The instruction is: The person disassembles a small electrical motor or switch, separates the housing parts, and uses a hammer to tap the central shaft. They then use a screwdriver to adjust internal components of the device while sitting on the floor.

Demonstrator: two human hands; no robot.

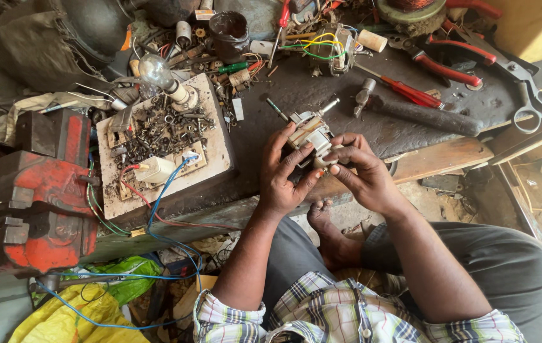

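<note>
Two hands on a small motor

One small motor point(310, 134) is held above the near edge of the bench point(347, 121), between both hands. Its shaft is pointed up and away to the right, and the long axis is tilted on that line. The left hand point(285, 176) is curled around its near side; the right hand point(361, 170) is pinched on its lower end. A hammer point(420, 114) lies just beyond.

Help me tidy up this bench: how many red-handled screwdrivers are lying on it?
2. One red-handled screwdriver lies right of centre, beside the hammer. Another lies at the top edge near the dark cup. The clutter may hide others. The red-handled pliers are not counted.
</note>
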